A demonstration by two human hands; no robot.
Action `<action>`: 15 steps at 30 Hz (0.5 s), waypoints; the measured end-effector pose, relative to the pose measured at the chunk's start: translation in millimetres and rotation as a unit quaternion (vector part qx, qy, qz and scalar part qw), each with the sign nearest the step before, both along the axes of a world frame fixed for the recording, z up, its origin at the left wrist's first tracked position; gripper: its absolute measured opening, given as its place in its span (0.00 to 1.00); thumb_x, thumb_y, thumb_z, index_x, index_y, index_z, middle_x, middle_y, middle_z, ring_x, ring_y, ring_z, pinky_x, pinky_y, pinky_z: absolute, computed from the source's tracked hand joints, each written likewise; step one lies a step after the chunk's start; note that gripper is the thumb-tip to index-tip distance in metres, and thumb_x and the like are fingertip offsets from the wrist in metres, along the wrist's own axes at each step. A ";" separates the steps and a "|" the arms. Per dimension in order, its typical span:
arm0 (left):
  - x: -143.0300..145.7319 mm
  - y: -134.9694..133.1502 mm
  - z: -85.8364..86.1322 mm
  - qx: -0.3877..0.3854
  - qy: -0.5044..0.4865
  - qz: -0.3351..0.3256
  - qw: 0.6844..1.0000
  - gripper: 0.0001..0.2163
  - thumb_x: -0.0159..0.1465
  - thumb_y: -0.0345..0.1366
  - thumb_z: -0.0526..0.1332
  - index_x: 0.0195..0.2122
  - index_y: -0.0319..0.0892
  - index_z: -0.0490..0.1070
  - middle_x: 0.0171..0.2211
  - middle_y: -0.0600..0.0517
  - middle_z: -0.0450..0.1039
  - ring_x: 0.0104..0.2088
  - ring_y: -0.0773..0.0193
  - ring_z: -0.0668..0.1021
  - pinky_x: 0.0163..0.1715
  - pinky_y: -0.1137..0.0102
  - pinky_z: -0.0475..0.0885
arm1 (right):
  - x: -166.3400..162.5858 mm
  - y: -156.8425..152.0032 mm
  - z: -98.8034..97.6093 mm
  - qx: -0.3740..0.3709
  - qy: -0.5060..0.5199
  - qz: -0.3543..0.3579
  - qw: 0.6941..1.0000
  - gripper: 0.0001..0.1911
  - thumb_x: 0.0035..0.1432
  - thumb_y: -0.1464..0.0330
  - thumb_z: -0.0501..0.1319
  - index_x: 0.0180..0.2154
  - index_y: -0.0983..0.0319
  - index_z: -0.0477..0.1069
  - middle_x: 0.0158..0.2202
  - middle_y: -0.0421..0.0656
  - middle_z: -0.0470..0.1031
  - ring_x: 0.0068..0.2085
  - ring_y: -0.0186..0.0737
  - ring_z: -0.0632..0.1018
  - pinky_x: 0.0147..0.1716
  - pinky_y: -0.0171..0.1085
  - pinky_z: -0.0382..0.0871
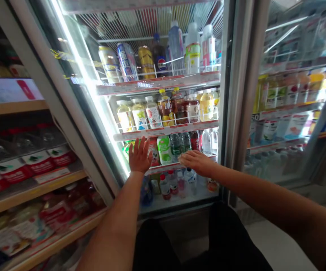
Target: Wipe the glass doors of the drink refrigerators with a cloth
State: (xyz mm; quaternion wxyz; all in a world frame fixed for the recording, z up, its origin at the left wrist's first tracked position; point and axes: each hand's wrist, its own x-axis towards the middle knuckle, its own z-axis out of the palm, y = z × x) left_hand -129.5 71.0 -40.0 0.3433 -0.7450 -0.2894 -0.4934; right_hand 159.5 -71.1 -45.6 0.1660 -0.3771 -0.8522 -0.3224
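Observation:
My left hand is raised with its fingers spread before the lower middle shelf of a lit drinks fridge, and nothing is in it. Behind its fingers are a red-labelled drink and part of a green pack. My right hand stretches in from the right, palm down and fingers extended, holding nothing that I can see. Close to its fingertips stand dark green bottles and a green-and-white bottle. Whether the fingertips touch any bottle or the shelf edge, I cannot tell.
Above, a shelf carries tea and juice bottles, and a higher shelf holds cans and tall bottles. Small bottles stand at the fridge bottom. Wooden shelving with packaged goods is at left; a glass fridge door is at right.

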 end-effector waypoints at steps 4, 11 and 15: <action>-0.2 -0.4 0.3 0.006 0.000 0.001 1.000 0.27 0.69 0.41 0.54 0.69 0.48 0.53 0.68 0.47 0.55 0.71 0.56 0.50 0.71 0.52 0.41 | -25.7 6.7 3.2 0.018 0.008 -0.007 1.000 0.22 0.65 0.75 0.53 0.60 0.67 0.66 0.57 0.52 0.72 0.55 0.49 0.69 0.54 0.48 0.66; -1.1 0.3 -0.2 0.009 0.001 -0.005 1.000 0.28 0.69 0.41 0.54 0.70 0.48 0.51 0.68 0.48 0.54 0.71 0.55 0.50 0.70 0.52 0.42 | -65.3 20.3 3.2 0.006 0.002 0.024 1.000 0.21 0.66 0.73 0.55 0.60 0.67 0.65 0.56 0.54 0.72 0.57 0.47 0.69 0.56 0.48 0.64; -1.1 0.6 0.2 0.027 0.004 0.005 1.000 0.27 0.69 0.41 0.54 0.69 0.47 0.53 0.68 0.47 0.56 0.71 0.56 0.50 0.70 0.53 0.44 | -75.6 24.6 13.0 0.015 -0.026 0.026 0.999 0.19 0.67 0.73 0.53 0.58 0.68 0.66 0.54 0.53 0.73 0.54 0.48 0.70 0.52 0.46 0.66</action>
